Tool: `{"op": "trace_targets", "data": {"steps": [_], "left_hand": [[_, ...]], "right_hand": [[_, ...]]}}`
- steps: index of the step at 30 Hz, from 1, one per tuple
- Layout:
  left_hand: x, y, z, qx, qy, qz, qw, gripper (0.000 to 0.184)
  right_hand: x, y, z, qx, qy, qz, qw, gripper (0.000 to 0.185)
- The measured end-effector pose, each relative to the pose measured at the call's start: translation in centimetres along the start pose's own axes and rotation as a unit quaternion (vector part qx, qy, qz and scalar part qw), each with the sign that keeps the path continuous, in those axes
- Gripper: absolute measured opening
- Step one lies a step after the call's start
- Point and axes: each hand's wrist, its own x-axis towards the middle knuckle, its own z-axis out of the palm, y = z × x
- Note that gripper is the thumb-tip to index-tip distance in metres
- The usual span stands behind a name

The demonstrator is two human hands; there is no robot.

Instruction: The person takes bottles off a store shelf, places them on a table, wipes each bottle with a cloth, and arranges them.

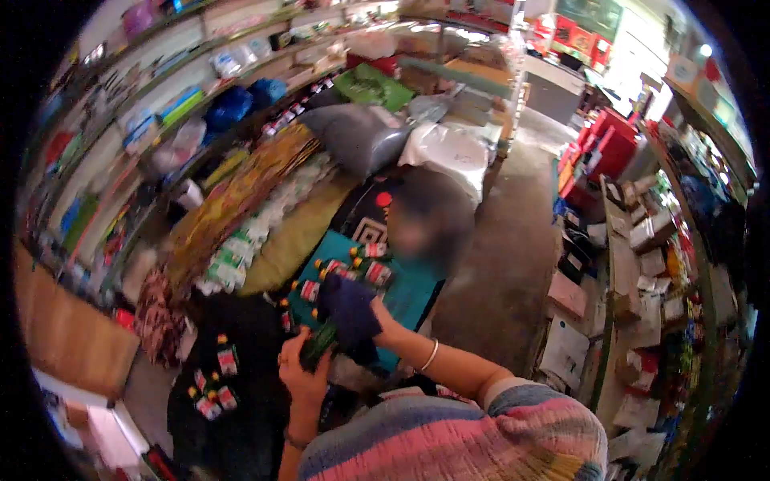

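Note:
My left hand [300,373] is closed around a small dark green bottle [319,345], held tilted in front of my body. In my right hand [388,327] is a bunched dark blue cloth [350,311], against or just above the bottle's upper end; the fingers are partly hidden by it. Several similar bottles with red and white labels [377,274] lie beyond the cloth on a teal surface [413,290]. More labelled bottles [228,357] rest to the left on a black cloth [241,433].
Shelves with mixed goods [184,104] line the left side. A grey sack [361,138] and a white sack [449,152] lie ahead. On the right, a floor aisle [501,264] runs beside shelving with boxes [613,272]. A blurred dark round shape [433,216] is beyond the bottles.

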Motion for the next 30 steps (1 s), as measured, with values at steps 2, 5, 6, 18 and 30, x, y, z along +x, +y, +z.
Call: {"op": "trace_targets", "data": {"steps": [2, 5, 6, 18, 30], "left_hand": [[0.0, 1.0, 0.2, -0.071, -0.004, -0.105, 0.992, 0.042], [0.9, 3.2, 0.2, -0.328, 0.038, -0.252, 0.910, 0.045], [0.7, 2.7, 0.0, -0.235, -0.029, -0.208, 0.949, 0.046], [0.9, 4.5, -1.1, -0.131, -0.117, -0.216, 0.960, 0.045], [2.0, 3.5, 0.3, -0.446, -0.109, -0.195, 0.867, 0.051]], "right_hand": [[-1.0, -3.7, 0.2, 0.376, 0.046, 0.170, 0.910, 0.027], [-0.8, 0.1, -0.6, 0.306, -0.008, 0.169, 0.937, 0.026], [-0.7, 0.5, -0.8, 0.280, -0.028, 0.148, 0.948, 0.026], [-0.9, -2.0, -1.3, 0.011, -0.036, -0.093, 0.995, 0.031], [0.3, -2.3, -2.7, 0.251, -0.008, -0.004, 0.968, 0.042]]}}
